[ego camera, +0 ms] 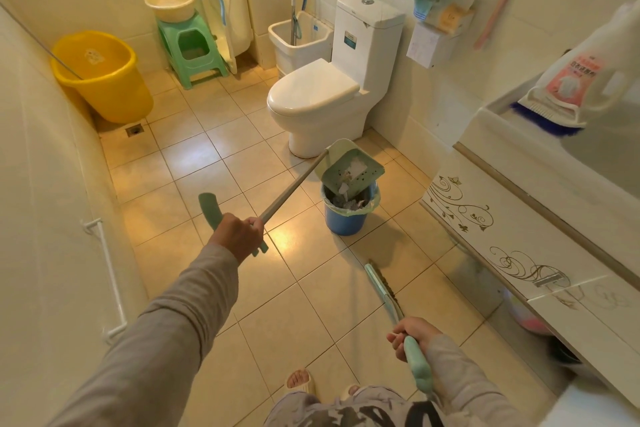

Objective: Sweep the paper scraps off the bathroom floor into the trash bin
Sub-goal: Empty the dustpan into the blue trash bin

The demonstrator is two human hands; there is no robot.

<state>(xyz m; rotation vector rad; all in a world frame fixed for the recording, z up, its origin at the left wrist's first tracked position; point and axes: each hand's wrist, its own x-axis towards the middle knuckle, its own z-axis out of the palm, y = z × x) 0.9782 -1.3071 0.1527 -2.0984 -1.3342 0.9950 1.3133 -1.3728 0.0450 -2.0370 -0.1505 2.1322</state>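
Observation:
My left hand (239, 234) grips the long handle of a green dustpan (351, 168), which is raised and tilted over the blue trash bin (346, 218). White paper scraps (356, 168) lie in the pan, and one scrap (343, 189) hangs at its lower lip above the bin's mouth. The bin has a pale liner and holds crumpled paper. My right hand (412, 333) holds the green handle of a broom (382, 291), whose bristle head rests on the tiled floor just below the bin.
A white toilet (318, 100) stands behind the bin. A white vanity cabinet (519, 246) runs along the right. A yellow tub (104, 76), a green stool (192, 48) and a floor drain (134, 130) are at the far left. My slippered feet (299, 381) are at the bottom.

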